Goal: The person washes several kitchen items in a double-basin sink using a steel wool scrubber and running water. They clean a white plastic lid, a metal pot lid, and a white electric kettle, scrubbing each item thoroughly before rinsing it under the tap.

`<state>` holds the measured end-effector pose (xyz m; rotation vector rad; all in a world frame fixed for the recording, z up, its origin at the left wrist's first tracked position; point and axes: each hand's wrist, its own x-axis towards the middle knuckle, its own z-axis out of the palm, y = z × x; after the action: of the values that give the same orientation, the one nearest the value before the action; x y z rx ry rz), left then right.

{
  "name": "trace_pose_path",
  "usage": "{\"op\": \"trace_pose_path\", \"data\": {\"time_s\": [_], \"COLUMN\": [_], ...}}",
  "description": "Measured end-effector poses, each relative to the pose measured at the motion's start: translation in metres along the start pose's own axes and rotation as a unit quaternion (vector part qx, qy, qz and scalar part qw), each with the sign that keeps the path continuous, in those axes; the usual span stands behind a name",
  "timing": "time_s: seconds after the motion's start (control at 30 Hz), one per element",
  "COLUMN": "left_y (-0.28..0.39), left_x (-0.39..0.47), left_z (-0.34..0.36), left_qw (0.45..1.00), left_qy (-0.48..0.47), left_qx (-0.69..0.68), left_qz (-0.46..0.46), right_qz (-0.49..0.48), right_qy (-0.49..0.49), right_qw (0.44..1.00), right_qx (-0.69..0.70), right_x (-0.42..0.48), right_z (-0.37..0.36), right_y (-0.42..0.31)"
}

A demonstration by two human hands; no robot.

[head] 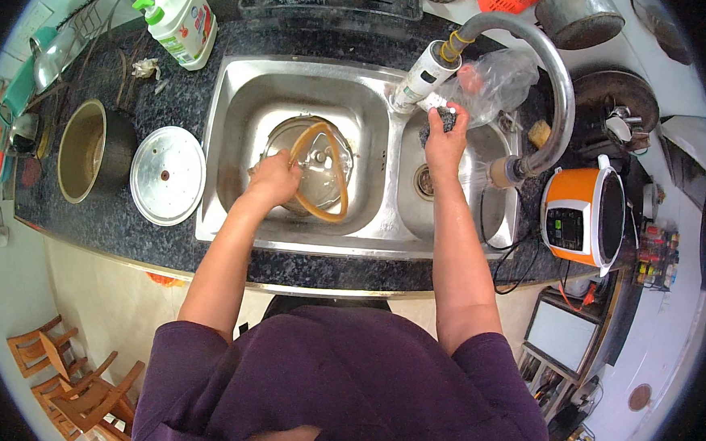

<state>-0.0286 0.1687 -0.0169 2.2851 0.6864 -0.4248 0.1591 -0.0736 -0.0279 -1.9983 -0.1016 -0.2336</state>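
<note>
My left hand (275, 178) grips a yellowish rubber sealing ring (344, 189) over the left basin of a steel double sink (245, 102). Beneath the ring lies a round metal lid (320, 156) with a knob-like centre. My right hand (447, 142) holds a dark scouring pad (446, 119) above the upper part of the right basin, at a small white fitting beside the tap's white cylinder (422, 79). The tap's curved metal pipe (563, 106) arches to the right, and water sprays leftward from its outlet (504, 172) into the right basin.
Left of the sink are a round perforated metal plate (168, 176), a deep inner pot (99, 153) and a white detergent bottle (186, 28). A clear plastic bag (501, 84) and a yellow sponge (539, 134) lie behind the right basin. An orange-and-white electric cooker (578, 213) stands right, with black cable nearby.
</note>
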Motion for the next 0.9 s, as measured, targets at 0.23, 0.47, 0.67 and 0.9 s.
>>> {"op": "trace_pose_path", "data": {"time_s": [0.23, 0.47, 0.67, 0.9], "left_y": [0.032, 0.051, 0.125, 0.22], "left_x": [-0.036, -0.05, -0.066, -0.024], "left_z": [-0.034, -0.034, -0.006, 0.094], "left_qw": [0.997, 0.987, 0.972, 0.946], "left_qy": [0.02, 0.049, -0.049, -0.063], "left_qx": [-0.059, -0.124, -0.131, -0.176], "left_qz": [0.034, 0.092, 0.189, 0.263], "right_qz": [0.021, 0.497, 0.582, 0.47], "right_qy": [0.019, 0.016, 0.064, 0.025], "right_qw": [0.996, 0.756, 0.648, 0.702], "right_qx": [0.08, 0.425, 0.487, 0.535], "right_x": [-0.012, -0.05, -0.072, -0.05], "right_z": [0.004, -0.025, -0.043, -0.105], "right_y": [0.01, 0.103, 0.095, 0.071]}}
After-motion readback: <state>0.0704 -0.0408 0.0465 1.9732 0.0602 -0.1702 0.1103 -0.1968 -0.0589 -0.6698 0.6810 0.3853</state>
